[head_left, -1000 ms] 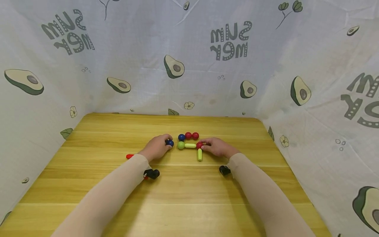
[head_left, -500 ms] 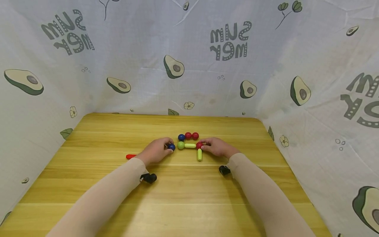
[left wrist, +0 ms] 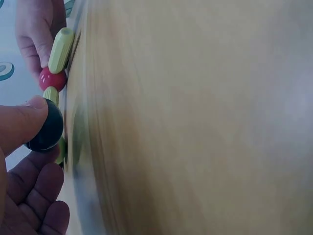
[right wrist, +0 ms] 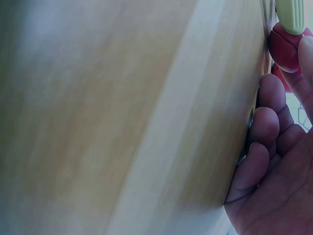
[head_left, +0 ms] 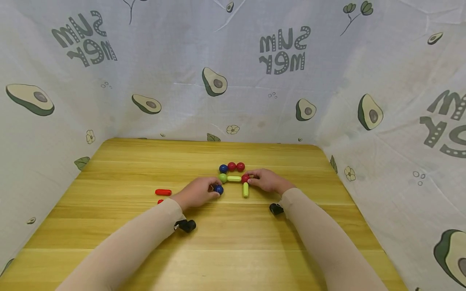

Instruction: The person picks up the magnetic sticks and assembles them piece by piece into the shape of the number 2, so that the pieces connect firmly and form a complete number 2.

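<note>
Between thumb and fingers, my left hand (head_left: 198,192) pinches a dark blue ball (head_left: 218,190), just in front of a green ball (head_left: 223,178). My right hand (head_left: 268,180) holds a red ball (head_left: 245,178) between thumb and finger. One yellow-green stick (head_left: 234,178) joins the green ball to that red ball. A second yellow-green stick (head_left: 245,190) runs from the red ball toward the person. In the left wrist view the blue ball (left wrist: 49,128) partly covers the first stick and the green ball. The right wrist view shows the held red ball (right wrist: 284,47) at the thumb tip.
Behind the sticks, another blue ball (head_left: 223,168) and two red balls (head_left: 236,166) sit in a row on the wooden table (head_left: 233,242). A red stick (head_left: 163,192) lies left of the left hand; a second red piece (head_left: 160,201) is mostly hidden by the sleeve. Printed cloth surrounds the table.
My left hand has moved toward the person and slightly right with the blue ball, from left of the green ball to in front of it. The right hand stays put on the red ball.
</note>
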Demonstrator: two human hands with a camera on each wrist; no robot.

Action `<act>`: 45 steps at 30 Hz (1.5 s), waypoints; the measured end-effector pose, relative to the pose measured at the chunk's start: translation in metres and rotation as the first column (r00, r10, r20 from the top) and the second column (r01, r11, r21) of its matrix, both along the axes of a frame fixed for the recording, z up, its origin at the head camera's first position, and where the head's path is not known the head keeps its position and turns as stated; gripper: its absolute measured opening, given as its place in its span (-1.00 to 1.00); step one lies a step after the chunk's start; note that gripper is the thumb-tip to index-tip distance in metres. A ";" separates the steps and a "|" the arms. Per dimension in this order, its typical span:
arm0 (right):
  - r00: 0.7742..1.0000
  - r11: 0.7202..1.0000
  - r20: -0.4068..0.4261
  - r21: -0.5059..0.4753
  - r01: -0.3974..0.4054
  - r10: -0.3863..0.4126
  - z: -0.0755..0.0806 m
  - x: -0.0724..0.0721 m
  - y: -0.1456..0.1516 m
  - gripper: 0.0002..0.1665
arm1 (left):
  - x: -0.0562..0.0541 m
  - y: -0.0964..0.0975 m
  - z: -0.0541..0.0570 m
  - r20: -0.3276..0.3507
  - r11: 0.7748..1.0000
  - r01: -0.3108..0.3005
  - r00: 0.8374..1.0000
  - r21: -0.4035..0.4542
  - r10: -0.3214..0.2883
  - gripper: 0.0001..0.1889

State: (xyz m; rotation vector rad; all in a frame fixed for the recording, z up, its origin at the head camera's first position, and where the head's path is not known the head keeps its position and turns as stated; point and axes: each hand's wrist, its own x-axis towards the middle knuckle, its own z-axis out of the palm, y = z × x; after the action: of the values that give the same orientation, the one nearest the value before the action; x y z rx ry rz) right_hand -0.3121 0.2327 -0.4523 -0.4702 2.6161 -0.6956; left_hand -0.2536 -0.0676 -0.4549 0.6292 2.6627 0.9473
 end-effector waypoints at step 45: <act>1.000 1.000 0.014 0.004 -0.003 0.003 0.003 0.000 -0.001 -0.42 | 0.024 0.058 -0.003 0.005 0.992 0.125 0.992 0.002 -0.125 -0.64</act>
State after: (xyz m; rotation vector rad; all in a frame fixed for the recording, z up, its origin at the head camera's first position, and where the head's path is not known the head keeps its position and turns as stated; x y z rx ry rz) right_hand -0.3124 0.2318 -0.4492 -0.4664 2.6025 -0.6895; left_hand -0.2293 -0.0098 -0.4578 0.7833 2.5832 0.9156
